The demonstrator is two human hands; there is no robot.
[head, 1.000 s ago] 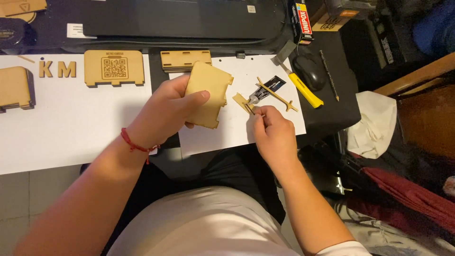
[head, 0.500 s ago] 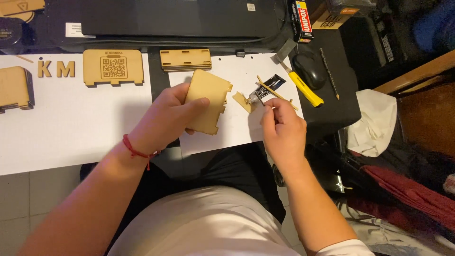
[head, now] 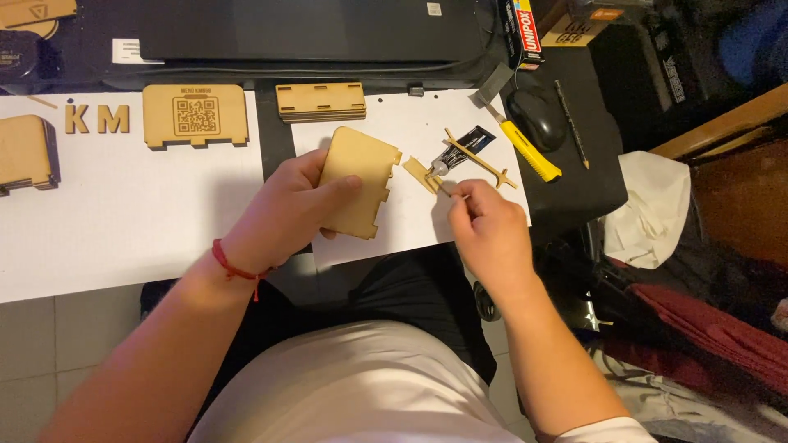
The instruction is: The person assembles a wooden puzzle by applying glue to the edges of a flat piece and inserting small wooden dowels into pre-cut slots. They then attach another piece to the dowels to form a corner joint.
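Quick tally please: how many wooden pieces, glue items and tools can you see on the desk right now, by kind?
Flat notched plywood panels: 5 (one in left hand; code-engraved panel; stacked panels; small piece; left-edge panel)
Wooden letters: 2
Thin wooden sticks: 3 (one in right hand; two crossed)
Black glue tube: 1
Yellow utility knife: 1
Total: 12

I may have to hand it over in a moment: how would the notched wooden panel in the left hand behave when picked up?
The wooden panel looks thin and flat, so probably stiff and light; the left hand holds it alone. Its small edge tabs may snap if knocked. The matte surface should grip well, and it cannot roll.
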